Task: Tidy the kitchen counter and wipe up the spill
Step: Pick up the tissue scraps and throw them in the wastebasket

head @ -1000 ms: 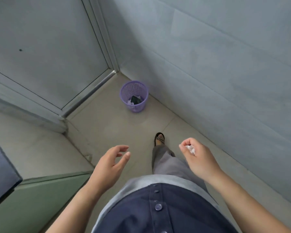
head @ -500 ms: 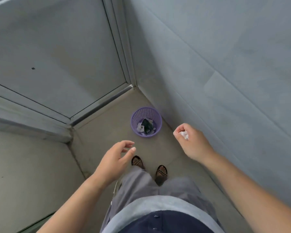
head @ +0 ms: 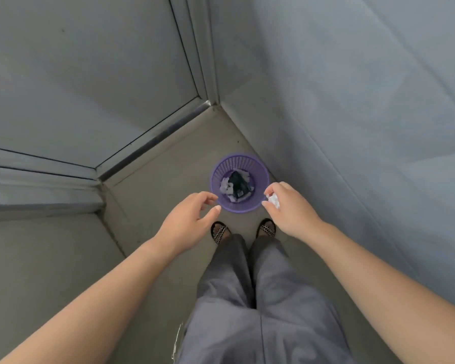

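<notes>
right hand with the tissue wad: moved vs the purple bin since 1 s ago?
Yes. The right hand, holding the tissue wad, has closed in on the purple bin and now sits at its near right rim.

No text, label or number seems readable anywhere in this view.

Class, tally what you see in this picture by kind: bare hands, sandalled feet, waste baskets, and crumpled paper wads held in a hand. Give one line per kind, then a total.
Bare hands: 2, the empty left hand and the right hand
Black patterned sandals: 2
Purple plastic mesh waste basket: 1
White crumpled paper wad in the right hand: 1
Total: 6
</notes>
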{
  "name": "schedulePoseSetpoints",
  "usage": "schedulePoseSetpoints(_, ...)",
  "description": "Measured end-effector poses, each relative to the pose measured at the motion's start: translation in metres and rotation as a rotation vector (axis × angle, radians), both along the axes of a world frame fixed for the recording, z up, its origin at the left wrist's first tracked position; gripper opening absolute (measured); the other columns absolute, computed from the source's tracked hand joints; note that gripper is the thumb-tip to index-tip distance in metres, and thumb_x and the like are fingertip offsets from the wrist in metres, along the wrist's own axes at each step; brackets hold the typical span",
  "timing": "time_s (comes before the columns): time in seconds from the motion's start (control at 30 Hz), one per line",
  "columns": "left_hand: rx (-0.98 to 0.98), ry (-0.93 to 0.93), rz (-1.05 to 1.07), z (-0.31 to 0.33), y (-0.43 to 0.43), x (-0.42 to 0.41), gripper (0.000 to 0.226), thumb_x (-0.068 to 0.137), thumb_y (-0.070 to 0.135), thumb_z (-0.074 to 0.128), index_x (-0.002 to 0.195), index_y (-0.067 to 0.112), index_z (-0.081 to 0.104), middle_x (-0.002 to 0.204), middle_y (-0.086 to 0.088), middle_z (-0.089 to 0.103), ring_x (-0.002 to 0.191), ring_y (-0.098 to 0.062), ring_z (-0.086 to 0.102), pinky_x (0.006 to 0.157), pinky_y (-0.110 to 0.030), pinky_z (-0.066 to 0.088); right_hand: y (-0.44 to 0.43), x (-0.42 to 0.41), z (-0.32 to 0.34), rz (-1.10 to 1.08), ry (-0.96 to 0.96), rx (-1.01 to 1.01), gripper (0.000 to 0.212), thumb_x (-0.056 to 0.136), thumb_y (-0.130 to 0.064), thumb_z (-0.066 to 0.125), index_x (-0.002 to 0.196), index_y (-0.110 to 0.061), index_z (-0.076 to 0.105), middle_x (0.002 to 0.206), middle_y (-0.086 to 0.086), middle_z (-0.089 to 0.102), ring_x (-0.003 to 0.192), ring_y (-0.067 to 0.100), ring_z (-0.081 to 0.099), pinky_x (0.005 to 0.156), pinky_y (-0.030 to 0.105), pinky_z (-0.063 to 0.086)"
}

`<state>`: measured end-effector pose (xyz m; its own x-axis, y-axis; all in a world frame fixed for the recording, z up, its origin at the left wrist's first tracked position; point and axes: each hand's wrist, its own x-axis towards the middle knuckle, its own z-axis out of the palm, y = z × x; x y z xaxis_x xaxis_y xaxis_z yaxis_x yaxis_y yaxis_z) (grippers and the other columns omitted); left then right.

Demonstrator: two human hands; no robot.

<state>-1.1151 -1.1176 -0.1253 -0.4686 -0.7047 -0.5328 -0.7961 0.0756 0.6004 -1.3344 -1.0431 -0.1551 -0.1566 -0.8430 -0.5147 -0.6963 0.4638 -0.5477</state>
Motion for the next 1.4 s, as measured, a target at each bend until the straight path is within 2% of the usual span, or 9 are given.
schedulePoseSetpoints(0.13,-0.028,-0.024,-0.025,-0.084,-0.03,-0.012,0.033,0.091,0.039,0.047,0.12,0.024,0.052,0.117,0.007,0.056,0.104,-0.011,0.053,0.086,-0.028,0.043,-0.034,0.003,-0.082,0.067,-0.012,0.009,0.026,0.093,-0.024,0.05,0.115,-0.011,0.049,0.123,0.005,0.047,0.098,0.026,0.056,0.078,0.034,0.044)
schedulePoseSetpoints(0.37,-0.01,-0.092,0.214,-0.303,-0.068,-0.009,0.041,0.09,0.027,0.052,0.13,0.019,0.048,0.126,-0.014,0.051,0.11,-0.03,0.054,0.091,-0.032,0.042,-0.079,0.007,-0.274,0.105,-0.006,0.059,0.029,0.093,-0.02,0.051,0.118,-0.007,0.048,0.127,0.013,0.048,0.108,0.029,0.052,0.083,0.033,0.041)
schedulePoseSetpoints(0.53,0.046,-0.17,0.243,-0.419,-0.078,0.002,0.053,0.092,0.035,0.048,0.142,0.029,0.03,0.131,-0.015,0.047,0.113,-0.03,0.052,0.091,-0.032,0.041,-0.098,0.016,-0.387,0.151,0.031,-0.021,0.028,0.092,-0.016,0.05,0.117,-0.005,0.049,0.124,0.014,0.049,0.11,0.03,0.05,0.086,0.037,0.042)
schedulePoseSetpoints(0.7,0.026,0.004,0.219,-0.478,-0.073,0.003,0.055,0.092,0.034,0.049,0.143,0.029,0.028,0.126,-0.006,0.055,0.106,-0.019,0.056,0.086,-0.036,0.05,-0.111,0.029,-0.462,0.134,0.03,0.026,0.037,0.091,-0.02,0.051,0.125,-0.005,0.044,0.131,0.015,0.045,0.117,0.028,0.044,0.094,0.035,0.038)
schedulePoseSetpoints(0.9,0.012,0.165,0.342,-0.486,-0.062,-0.004,0.051,0.094,0.027,0.047,0.142,0.03,0.028,0.13,0.003,0.055,0.108,-0.012,0.058,0.087,-0.031,0.051,-0.112,0.023,-0.493,0.136,0.015,0.152,0.061,0.087,-0.033,0.059,0.135,-0.005,0.034,0.141,0.015,0.033,0.128,0.031,0.034,0.105,0.04,0.034)
schedulePoseSetpoints(1.03,0.083,0.061,0.308,-0.473,-0.066,-0.005,0.053,0.094,0.036,0.044,0.143,0.029,0.025,0.128,-0.003,0.055,0.105,-0.017,0.059,0.086,-0.036,0.051,-0.108,0.009,-0.468,0.158,0.046,0.229,0.061,0.087,-0.038,0.057,0.134,-0.004,0.034,0.139,0.017,0.035,0.124,0.033,0.038,0.101,0.043,0.039)
schedulePoseSetpoints(1.1,0.15,-0.095,0.28,-0.453,-0.072,-0.007,0.059,0.093,0.042,0.043,0.146,0.028,0.019,0.134,-0.01,0.048,0.11,-0.026,0.056,0.092,-0.042,0.048,-0.102,0.002,-0.442,0.147,0.029,0.227,0.058,0.089,-0.04,0.054,0.132,-0.004,0.037,0.136,0.017,0.038,0.123,0.033,0.04,0.101,0.042,0.038)
schedulePoseSetpoints(1.17,0.187,-0.192,0.264,-0.42,-0.077,-0.011,0.062,0.093,0.039,0.043,0.147,0.024,0.017,0.14,-0.014,0.04,0.119,-0.031,0.05,0.099,-0.039,0.042,-0.096,-0.002,-0.407,0.126,0.003,0.23,0.055,0.091,-0.042,0.049,0.13,-0.005,0.039,0.135,0.017,0.041,0.122,0.034,0.042,0.102,0.041,0.038)
schedulePoseSetpoints(1.4,0.116,-0.161,0.211,-0.226,-0.095,-0.021,0.049,0.094,0.027,0.046,0.14,0.014,0.036,0.137,-0.014,0.045,0.122,-0.025,0.047,0.098,-0.027,0.034,-0.083,-0.006,-0.214,0.016,-0.039,0.068,0.046,0.095,-0.038,0.043,0.127,-0.005,0.046,0.136,0.014,0.043,0.126,0.03,0.038,0.106,0.034,0.03)
